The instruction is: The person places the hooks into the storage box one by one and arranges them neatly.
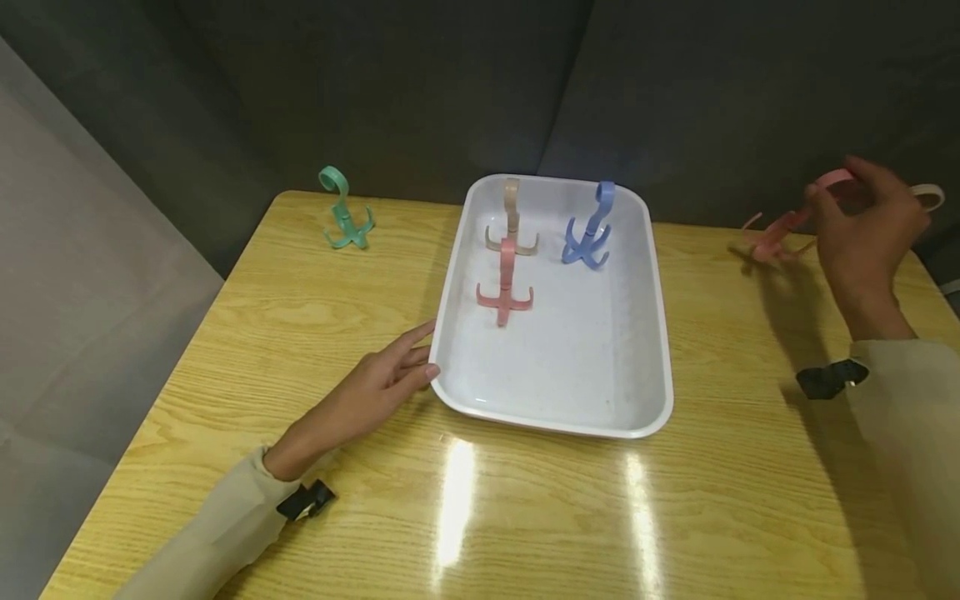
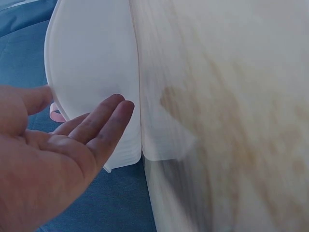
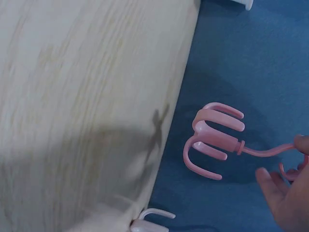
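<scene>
My right hand point(image 1: 866, 229) pinches a pink multi-prong hook hanger point(image 3: 217, 137) by its curved top, above the table's far right edge. Its prongs point away from the hand. Against the left side of a white plastic tray point(image 1: 637, 421) rests my left hand point(image 1: 367, 387), its thumb at the rim and its fingers extended along the outer wall. Inside the tray stand a beige hook hanger point(image 1: 512, 208), a blue hook hanger point(image 1: 588, 233) and another pink hook hanger point(image 1: 506, 287).
A green hook hanger point(image 1: 345, 217) stands at the table's far left corner. The curl of a white hook hanger point(image 1: 930, 197) shows behind my right hand, partly hidden. Dark cloth point(image 1: 420, 92) hangs behind the wooden table point(image 1: 540, 517).
</scene>
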Tool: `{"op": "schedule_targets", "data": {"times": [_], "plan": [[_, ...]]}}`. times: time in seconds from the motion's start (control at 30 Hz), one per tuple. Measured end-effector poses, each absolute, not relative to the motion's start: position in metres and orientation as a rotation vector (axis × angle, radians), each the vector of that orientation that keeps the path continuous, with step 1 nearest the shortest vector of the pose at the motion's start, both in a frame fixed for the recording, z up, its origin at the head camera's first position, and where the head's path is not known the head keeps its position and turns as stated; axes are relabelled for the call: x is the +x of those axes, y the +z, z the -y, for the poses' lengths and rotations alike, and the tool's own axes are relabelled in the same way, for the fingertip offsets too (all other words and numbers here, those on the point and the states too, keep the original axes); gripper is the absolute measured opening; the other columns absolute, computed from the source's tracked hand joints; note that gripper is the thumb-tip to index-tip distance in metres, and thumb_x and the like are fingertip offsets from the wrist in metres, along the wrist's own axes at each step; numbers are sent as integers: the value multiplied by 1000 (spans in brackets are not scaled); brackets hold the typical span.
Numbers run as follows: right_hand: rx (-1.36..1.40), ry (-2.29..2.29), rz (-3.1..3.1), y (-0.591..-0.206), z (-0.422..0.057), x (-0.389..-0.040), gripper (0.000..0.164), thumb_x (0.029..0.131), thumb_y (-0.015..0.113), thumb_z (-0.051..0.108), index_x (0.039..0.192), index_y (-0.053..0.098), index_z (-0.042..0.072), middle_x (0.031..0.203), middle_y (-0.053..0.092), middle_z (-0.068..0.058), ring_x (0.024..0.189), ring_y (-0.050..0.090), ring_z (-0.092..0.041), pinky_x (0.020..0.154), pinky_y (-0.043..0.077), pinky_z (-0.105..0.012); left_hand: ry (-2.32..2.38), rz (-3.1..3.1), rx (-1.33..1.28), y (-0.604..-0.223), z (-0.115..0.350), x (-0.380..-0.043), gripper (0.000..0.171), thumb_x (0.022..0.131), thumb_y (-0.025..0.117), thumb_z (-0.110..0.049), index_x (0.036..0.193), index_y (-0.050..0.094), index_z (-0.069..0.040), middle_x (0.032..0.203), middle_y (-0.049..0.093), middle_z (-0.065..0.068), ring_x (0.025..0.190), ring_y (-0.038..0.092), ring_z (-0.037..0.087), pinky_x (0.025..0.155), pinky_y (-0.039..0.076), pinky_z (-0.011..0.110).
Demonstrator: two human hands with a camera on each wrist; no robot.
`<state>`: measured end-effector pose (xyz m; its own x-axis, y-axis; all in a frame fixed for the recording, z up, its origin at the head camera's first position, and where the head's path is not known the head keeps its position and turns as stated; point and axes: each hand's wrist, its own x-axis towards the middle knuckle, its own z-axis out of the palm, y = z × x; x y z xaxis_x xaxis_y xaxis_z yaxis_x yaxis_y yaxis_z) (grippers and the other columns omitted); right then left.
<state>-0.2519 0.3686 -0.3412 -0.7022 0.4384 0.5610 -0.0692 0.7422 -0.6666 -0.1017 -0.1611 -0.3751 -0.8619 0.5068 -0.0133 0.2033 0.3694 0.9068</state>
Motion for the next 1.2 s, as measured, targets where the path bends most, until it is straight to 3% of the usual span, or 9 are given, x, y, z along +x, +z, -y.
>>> {"op": "schedule_targets", "data": {"times": [0.07,0.3,0.47,0.77,1.03,1.2], "plan": [[-255,891,2188,-339,-366,-251,33,89,67,28,122,65,23,102,69,10,86,56,8,104,30,-19,1495,-2340,626,-375,161,-102,59,100,49,-31,151,22,-18,137,49,15,122,50,20,98,44,39],[-250,932,2184,-330,-355,-244,39,88,67,31,126,60,23,101,66,13,91,57,2,96,39,-18,1496,-2337,615,-375,161,-102,59,100,48,-32,151,22,-19,137,50,14,122,50,19,98,43,39],[-243,1048,2176,-321,-347,-238,38,87,68,23,125,62,24,101,66,10,89,58,1,96,41,-20,1499,-2330,591,-377,161,-103,58,100,49,-33,151,23,-20,137,50,13,122,51,19,98,43,38],[-221,1175,2146,-303,-324,-222,40,87,68,13,126,62,19,102,65,9,101,59,-5,100,39,-23,1474,-2340,591,-375,163,-102,59,100,47,-36,151,21,-21,137,50,11,122,50,17,99,43,40],[-138,1176,2123,-300,-316,-217,40,87,68,17,126,61,16,118,61,1,109,58,-8,99,41,-24,1468,-2349,598,-376,163,-102,60,100,47,-38,151,21,-22,137,50,10,122,50,16,99,42,40],[-53,1182,2121,-294,-309,-212,38,87,69,14,125,63,15,118,62,-2,109,59,-9,99,42,-25,1465,-2351,604,-376,163,-102,61,100,47,-38,152,21,-21,137,50,10,123,50,17,99,42,41]]}}
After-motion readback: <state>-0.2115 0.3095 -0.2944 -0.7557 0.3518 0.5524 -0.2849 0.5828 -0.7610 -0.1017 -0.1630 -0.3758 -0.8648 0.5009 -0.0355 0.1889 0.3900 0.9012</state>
